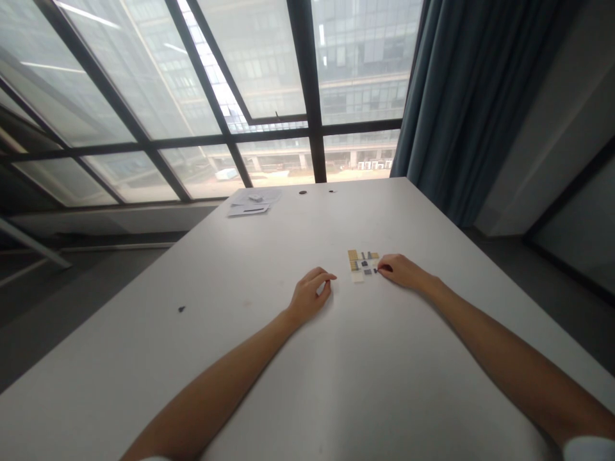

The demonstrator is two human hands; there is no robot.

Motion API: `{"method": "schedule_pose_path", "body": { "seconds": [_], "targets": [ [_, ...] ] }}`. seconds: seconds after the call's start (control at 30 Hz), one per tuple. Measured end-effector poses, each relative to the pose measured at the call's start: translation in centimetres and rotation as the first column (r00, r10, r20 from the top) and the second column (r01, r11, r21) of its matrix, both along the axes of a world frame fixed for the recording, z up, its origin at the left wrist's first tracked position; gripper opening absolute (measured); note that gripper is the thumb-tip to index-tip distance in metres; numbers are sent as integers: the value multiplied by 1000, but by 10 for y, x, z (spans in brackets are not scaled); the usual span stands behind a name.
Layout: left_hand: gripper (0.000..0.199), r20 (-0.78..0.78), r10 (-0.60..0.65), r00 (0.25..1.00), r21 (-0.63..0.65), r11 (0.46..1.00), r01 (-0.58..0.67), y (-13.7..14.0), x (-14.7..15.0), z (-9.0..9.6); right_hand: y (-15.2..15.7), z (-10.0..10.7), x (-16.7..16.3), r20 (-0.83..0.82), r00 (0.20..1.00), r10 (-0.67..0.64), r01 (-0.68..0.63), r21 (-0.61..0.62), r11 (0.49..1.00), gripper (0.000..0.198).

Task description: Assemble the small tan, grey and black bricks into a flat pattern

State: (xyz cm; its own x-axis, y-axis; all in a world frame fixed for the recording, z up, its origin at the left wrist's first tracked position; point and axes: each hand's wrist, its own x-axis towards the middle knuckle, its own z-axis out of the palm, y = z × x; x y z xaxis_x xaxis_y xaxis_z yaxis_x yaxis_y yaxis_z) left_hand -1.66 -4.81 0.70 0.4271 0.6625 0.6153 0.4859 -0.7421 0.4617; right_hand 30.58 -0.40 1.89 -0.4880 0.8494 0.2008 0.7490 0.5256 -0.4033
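Beyond the middle of the white table (269, 307) lies a group of small flat pieces: tan plates (352, 255), a pale square (358, 278), a grey square (368, 272) and several small dark bits. They look like toy building bricks, though they are too small to be sure. My right hand (398, 269) reaches in from the right, its thumb and fingertips pinched on a small dark piece (376, 270) at the group's right side. To the left of the group, apart from it, my left hand (311, 293) rests on the table, fingers loosely curved, thumb and forefinger apart, holding nothing.
Papers (250, 203) with a small white item on them lie at the far left of the table. A small dark object (181, 309) is left of my left arm. Near the far edge is a round dark spot (302, 192). Windows and a blue curtain (442, 128) stand behind.
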Motion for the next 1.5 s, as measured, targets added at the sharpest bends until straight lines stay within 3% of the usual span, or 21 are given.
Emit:
{"method": "schedule_pose_path", "body": {
  "seconds": [0.8, 1.07, 1.2, 1.33, 1.5],
  "targets": [
    [25, -20, 3, 1000, 11, 1000, -3, 0, 1, 1, 2, 1, 2, -8, 1000, 31, -31, -9, 999, 20],
    [24, -54, 28, 998, -25, 999, -30, 0, 2, 1, -19, 24, -21, -171, 985, -22, 65, 247, 967, 38],
    [22, -156, 47, 987, -89, 994, -62, 1, 4, -1, -45, 23, -56, -98, 983, 155, -125, 256, 959, 39],
    [23, -245, 45, 969, -134, 988, -80, 2, 5, -5, -65, 3, -86, 24, 922, 386, -383, 195, 903, 30],
    [21, -302, 42, 952, -142, 986, -88, 3, 6, -6, -69, -12, -96, 64, 903, 424, -429, 119, 896, 23]
  ]
}}
